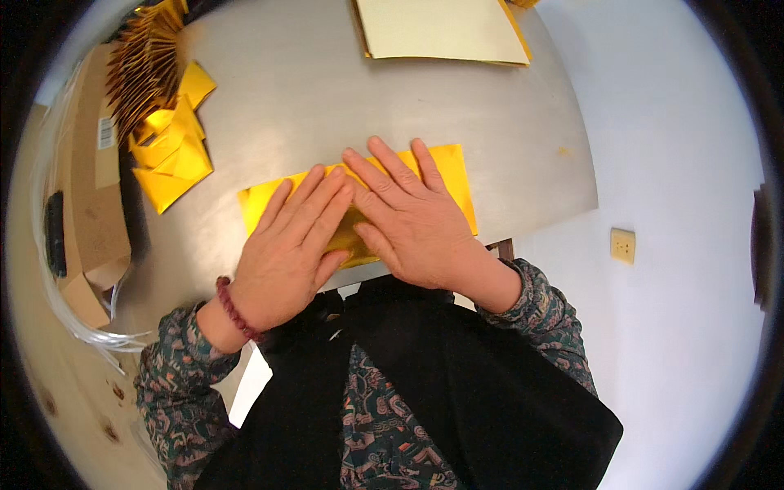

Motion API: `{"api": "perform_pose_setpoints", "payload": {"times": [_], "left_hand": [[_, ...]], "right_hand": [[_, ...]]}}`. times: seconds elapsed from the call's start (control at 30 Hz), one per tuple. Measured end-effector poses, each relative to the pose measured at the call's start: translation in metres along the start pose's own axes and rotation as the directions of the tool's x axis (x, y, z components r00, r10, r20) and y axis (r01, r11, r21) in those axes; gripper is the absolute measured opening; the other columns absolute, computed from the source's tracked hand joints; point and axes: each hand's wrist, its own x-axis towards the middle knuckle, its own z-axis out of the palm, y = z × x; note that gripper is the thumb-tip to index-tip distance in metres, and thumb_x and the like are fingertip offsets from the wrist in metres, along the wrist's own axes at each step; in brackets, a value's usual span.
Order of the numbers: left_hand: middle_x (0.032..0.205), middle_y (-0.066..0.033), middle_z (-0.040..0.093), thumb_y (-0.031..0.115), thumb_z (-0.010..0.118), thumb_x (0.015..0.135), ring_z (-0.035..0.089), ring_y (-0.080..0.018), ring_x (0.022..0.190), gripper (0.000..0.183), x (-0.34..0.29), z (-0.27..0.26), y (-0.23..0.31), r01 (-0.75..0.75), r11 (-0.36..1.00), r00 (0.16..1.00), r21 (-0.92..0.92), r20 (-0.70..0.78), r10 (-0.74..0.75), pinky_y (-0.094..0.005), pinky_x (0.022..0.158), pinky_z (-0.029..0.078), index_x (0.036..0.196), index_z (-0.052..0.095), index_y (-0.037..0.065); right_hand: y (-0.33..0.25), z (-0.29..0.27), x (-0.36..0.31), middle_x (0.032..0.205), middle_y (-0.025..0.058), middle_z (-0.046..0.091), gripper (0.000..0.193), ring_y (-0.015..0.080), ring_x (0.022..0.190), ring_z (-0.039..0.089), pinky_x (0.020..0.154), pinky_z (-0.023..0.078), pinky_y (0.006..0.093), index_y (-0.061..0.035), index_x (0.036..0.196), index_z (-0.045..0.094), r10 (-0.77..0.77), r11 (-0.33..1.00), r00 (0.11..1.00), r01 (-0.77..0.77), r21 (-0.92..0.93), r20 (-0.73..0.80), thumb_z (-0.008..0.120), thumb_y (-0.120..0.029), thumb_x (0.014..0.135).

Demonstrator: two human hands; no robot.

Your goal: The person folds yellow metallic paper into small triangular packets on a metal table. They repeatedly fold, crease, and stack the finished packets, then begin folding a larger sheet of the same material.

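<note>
A sheet of shiny gold paper (456, 175) lies near the front edge of the metal table, wider than it is deep. My left hand (287, 245) rests flat on its left part, fingers stretched out, with a dark red bead bracelet at the wrist. On the middle and right part lies my right hand (416, 216), palm down with fingers spread. The fingertips of the left hand meet the side of the right hand. Both hands hide much of the paper, so I cannot tell whether it is folded.
Folded gold paper pieces (173, 155) and a row of pleated gold paper (147, 65) lie at the left. Beside them stands a cardboard box (94, 204). A stack of pale sheets (441, 28) sits at the table's far side. A wall socket (622, 245) is at the right.
</note>
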Motion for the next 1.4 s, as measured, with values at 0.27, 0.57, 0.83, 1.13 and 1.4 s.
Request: {"api": "perform_pose_setpoints", "payload": {"times": [0.27, 0.57, 0.83, 1.13, 1.4], "left_hand": [[0.173, -0.0187, 0.038, 0.034, 0.073, 0.097, 0.032, -0.0365, 0.163, 0.085, -0.001, 0.001, 0.003, 0.065, 0.995, 0.994, 0.077, 0.078, -0.071, -0.0524, 0.133, 0.023, 0.167, 0.038, 0.001], [0.175, -0.0238, 0.033, 0.044, 0.065, 0.101, 0.026, -0.0431, 0.164, 0.086, -0.002, -0.006, 0.002, 0.081, 0.991, 0.975, 0.103, 0.197, -0.100, -0.0592, 0.133, 0.017, 0.167, 0.035, -0.002], [0.174, -0.0166, 0.039, 0.055, 0.060, 0.105, 0.031, -0.0401, 0.163, 0.080, -0.011, -0.010, 0.000, 0.105, 0.988, 0.977, 0.114, 0.172, -0.123, -0.0576, 0.132, 0.020, 0.165, 0.044, 0.005], [0.173, -0.0129, 0.041, 0.061, 0.057, 0.105, 0.033, -0.0371, 0.162, 0.081, -0.067, -0.018, -0.018, 0.223, 0.950, 0.963, 0.220, 0.104, -0.250, -0.0601, 0.132, 0.018, 0.166, 0.045, 0.010], [0.172, -0.0154, 0.042, 0.066, 0.052, 0.105, 0.032, -0.0379, 0.163, 0.085, -0.089, -0.008, -0.024, 0.229, 0.950, 0.962, 0.212, 0.099, -0.254, -0.0607, 0.132, 0.015, 0.166, 0.044, 0.007]], "right_hand": [[-0.015, -0.006, -0.008, 0.171, 0.0121, 0.043, 0.068, 0.0336, 0.163, 0.032, 0.132, 0.019, 0.0621, -0.0066, 0.160, 0.050, 0.067, 0.994, 0.998, -0.068, 0.083, 0.011, 0.068, -0.035, 0.101], [0.021, -0.029, -0.038, 0.173, 0.0124, 0.041, 0.088, 0.0290, 0.164, 0.033, 0.134, 0.015, 0.0552, -0.0058, 0.165, 0.046, 0.228, 0.973, 0.972, -0.229, 0.029, 0.051, 0.074, -0.050, 0.094], [0.038, -0.038, -0.050, 0.175, 0.0095, 0.040, 0.088, 0.0278, 0.165, 0.030, 0.134, 0.009, 0.0617, -0.0073, 0.166, 0.044, 0.292, 0.952, 0.953, -0.281, -0.122, 0.083, 0.074, -0.051, 0.095], [0.033, -0.032, -0.046, 0.174, 0.0107, 0.040, 0.081, 0.0294, 0.165, 0.029, 0.134, 0.007, 0.0593, -0.0059, 0.166, 0.043, 0.285, 0.941, 0.956, -0.264, -0.212, 0.073, 0.063, -0.052, 0.103], [0.024, -0.020, -0.051, 0.173, 0.0124, 0.041, 0.081, 0.0308, 0.165, 0.030, 0.134, 0.007, 0.0589, -0.0044, 0.166, 0.043, 0.285, 0.938, 0.956, -0.263, -0.227, 0.072, 0.062, -0.053, 0.104]]}}
